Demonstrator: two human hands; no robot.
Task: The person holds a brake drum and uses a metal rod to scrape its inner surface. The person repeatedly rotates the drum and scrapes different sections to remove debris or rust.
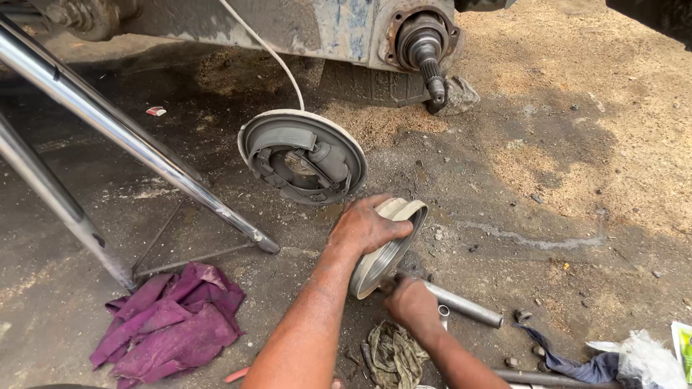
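Two bare forearms rise from the bottom edge. The left hand (367, 229) is clamped over the rim of a pale metal drum (388, 248), tilting it on edge on the oily ground (519, 216). The right hand (411, 302) is curled shut below the drum, on a grey steel bar (465, 305) (its exact grip is hidden). A backing plate with brake shoes (303, 157) lies just beyond, below the bare axle spindle (424, 54). A purple rag (169, 324) lies to the left.
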